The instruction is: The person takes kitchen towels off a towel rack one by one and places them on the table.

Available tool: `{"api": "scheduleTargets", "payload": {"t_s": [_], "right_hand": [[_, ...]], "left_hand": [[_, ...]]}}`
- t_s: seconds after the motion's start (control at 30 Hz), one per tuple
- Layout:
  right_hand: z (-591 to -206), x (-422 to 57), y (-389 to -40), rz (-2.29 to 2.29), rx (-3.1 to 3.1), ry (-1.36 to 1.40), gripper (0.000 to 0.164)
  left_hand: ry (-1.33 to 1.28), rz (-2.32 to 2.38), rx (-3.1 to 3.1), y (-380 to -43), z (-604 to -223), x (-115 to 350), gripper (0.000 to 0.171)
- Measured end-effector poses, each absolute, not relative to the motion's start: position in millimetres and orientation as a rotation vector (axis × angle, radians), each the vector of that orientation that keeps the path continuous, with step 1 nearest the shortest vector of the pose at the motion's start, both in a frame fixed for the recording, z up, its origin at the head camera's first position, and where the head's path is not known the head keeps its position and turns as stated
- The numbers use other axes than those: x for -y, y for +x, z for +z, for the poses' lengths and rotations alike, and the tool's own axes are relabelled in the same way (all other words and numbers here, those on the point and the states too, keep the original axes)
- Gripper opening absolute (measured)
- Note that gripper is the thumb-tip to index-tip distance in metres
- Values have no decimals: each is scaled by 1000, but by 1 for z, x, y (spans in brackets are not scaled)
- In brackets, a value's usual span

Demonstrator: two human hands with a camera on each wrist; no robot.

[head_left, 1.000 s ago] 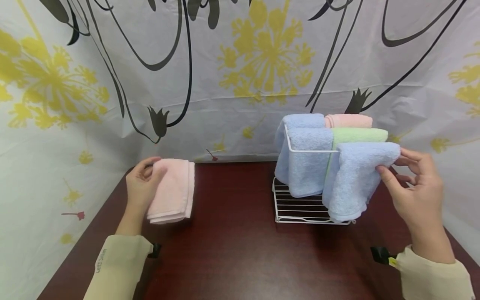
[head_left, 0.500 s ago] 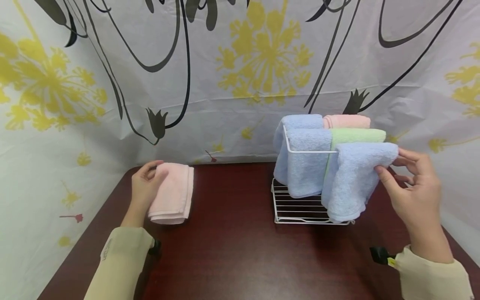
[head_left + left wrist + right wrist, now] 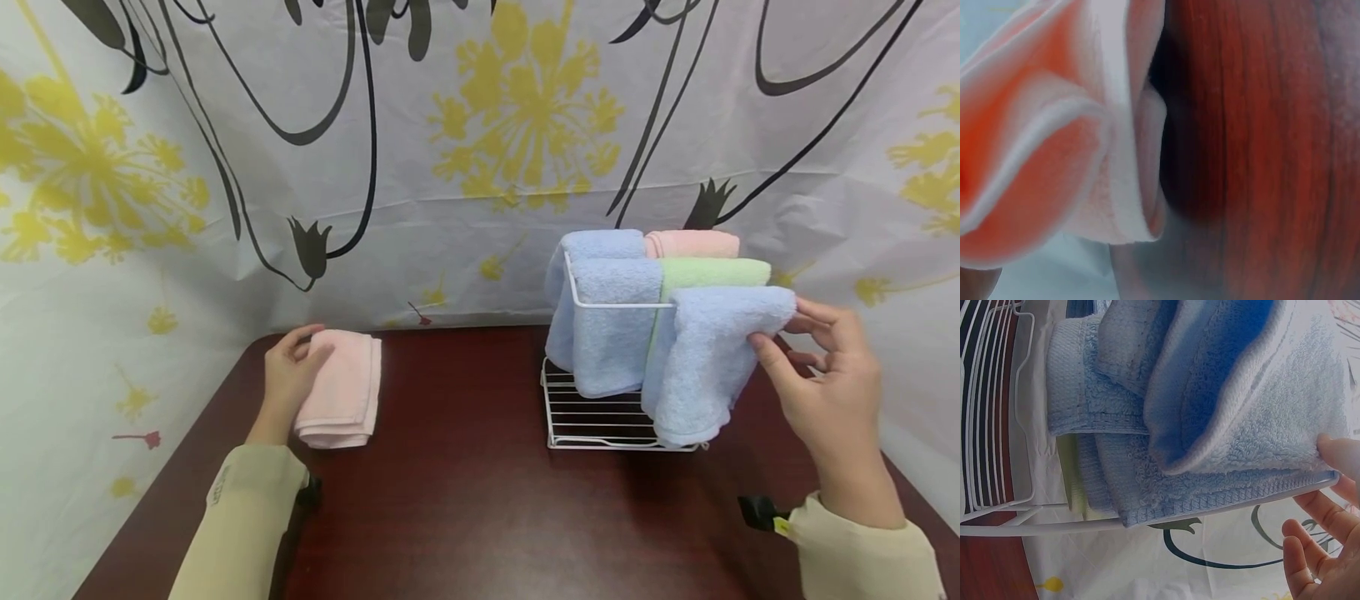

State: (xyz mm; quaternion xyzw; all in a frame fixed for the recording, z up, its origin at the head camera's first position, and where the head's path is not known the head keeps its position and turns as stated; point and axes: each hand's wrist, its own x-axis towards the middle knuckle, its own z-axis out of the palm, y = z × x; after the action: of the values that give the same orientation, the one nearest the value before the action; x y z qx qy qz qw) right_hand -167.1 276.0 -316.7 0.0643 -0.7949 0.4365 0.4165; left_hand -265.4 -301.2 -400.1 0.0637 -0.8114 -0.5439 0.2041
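Observation:
On the left, my left hand [image 3: 288, 375] pinches a folded pale pink towel [image 3: 339, 392] by its upper left edge. The towel hangs down in folds over the table, and in the left wrist view its layers [image 3: 1116, 125] fill the left half. At the right, the thumb and index finger of my right hand [image 3: 832, 375] pinch the upper right corner of a light blue towel [image 3: 708, 358]. This towel drapes over the front bar of a white wire rack [image 3: 622, 448]. The right wrist view shows the blue towel [image 3: 1291, 406] between thumb and fingers, beside the rack's wire side.
Behind the front towel, other blue towels [image 3: 615, 325], a green towel [image 3: 720, 271] and a pink towel [image 3: 693, 243] hang on the rack. A dark red wooden table [image 3: 480, 500] lies beneath. A white sheet with a flower print [image 3: 420, 250] rises along the table's back edge.
My left hand, with the pink towel, has moved slightly down and the towel hangs a little narrower. The right hand keeps its hold at the blue towel's corner.

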Motion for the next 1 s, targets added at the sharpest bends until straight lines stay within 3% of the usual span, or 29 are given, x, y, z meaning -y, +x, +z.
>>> {"api": "scheduleTargets", "payload": {"t_s": [1.0], "right_hand": [[-315, -274, -163, 1066, 2013, 140, 54]], "left_hand": [[249, -1540, 2337, -278, -429, 312, 40]]}}
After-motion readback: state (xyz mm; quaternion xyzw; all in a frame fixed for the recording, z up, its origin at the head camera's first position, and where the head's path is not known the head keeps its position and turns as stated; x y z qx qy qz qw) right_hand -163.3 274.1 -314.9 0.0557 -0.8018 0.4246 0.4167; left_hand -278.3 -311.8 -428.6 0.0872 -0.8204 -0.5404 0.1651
